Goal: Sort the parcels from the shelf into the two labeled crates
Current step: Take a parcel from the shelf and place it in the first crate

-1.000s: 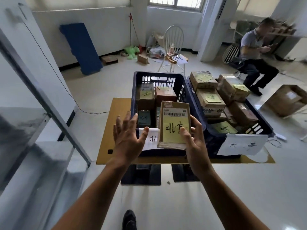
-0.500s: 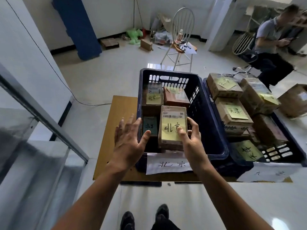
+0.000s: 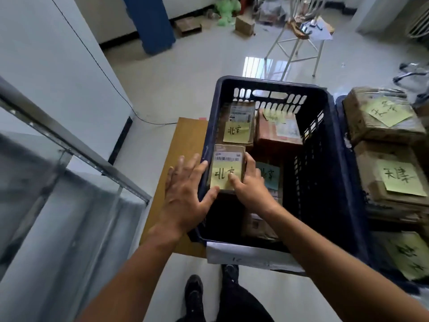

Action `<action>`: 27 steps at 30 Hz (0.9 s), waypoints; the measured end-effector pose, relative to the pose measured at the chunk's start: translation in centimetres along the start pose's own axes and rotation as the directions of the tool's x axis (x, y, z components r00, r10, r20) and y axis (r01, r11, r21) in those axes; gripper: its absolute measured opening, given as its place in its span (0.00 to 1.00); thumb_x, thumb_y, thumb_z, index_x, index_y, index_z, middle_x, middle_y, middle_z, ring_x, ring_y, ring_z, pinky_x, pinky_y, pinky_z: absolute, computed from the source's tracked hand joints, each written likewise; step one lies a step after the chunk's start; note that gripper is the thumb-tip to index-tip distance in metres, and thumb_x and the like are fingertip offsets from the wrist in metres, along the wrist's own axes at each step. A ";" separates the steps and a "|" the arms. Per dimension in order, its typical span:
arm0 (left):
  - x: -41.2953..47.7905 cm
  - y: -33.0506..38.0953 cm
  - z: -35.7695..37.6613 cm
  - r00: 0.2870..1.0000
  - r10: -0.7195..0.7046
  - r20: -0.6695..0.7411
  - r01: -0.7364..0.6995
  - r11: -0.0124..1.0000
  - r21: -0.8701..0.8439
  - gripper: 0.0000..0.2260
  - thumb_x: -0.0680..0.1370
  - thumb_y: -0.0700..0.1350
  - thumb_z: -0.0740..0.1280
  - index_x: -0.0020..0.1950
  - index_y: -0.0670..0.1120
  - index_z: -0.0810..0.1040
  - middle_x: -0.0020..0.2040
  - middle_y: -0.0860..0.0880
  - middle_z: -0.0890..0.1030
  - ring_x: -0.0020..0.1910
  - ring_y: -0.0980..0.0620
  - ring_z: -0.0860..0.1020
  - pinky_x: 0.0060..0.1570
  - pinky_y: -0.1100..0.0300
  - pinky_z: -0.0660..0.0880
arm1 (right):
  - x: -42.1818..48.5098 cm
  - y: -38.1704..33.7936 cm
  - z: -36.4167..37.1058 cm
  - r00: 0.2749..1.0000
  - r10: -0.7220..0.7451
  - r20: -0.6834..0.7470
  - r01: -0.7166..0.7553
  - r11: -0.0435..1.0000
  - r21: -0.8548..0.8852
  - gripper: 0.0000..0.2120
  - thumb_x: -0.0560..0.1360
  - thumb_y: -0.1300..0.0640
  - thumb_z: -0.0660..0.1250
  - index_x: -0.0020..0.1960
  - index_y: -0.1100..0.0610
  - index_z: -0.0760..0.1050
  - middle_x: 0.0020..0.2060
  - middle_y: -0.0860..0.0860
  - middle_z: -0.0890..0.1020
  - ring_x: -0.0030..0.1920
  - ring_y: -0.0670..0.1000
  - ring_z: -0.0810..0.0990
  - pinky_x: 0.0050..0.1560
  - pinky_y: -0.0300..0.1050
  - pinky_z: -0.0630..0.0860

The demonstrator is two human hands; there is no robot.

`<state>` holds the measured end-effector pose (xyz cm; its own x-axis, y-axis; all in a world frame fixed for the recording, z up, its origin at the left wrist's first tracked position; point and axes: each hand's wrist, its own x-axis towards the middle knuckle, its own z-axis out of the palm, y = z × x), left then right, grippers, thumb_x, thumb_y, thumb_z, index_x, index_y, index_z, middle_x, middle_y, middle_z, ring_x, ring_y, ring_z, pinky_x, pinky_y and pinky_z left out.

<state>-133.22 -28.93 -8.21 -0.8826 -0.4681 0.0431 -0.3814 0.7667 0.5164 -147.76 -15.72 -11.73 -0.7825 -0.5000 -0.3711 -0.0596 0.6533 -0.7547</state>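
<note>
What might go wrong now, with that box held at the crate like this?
1. Only the right hand grips the parcel. The left hand lies open at the left wall of the crate, so the parcel may slip and drop.
2. The right thumb presses on the yellow note, which might crumple or peel off.

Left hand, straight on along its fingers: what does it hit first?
Probably the left wall of the blue crate: fingertips of the open left hand sit at that rim, beside the parcel the right hand grips. Depth unclear; it may pass above the rim.
</note>
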 end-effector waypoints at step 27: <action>-8.9 -1.6 -5.0 0.882 -0.334 -0.333 0.376 0.924 0.069 0.27 0.82 0.64 0.54 0.79 0.56 0.65 0.83 0.52 0.58 0.83 0.48 0.45 0.79 0.42 0.41 | -6.4 -10.4 -0.3 0.697 -0.521 0.493 0.717 0.532 -0.450 0.36 0.82 0.31 0.53 0.85 0.40 0.45 0.85 0.47 0.42 0.82 0.49 0.31 0.81 0.53 0.33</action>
<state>-123.40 -28.22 -5.14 -0.5598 -0.8149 0.1505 -0.7030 0.5631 0.4344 -142.34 -19.14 -1.32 -0.2083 -0.9690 -0.1325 -0.8717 0.2454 -0.4241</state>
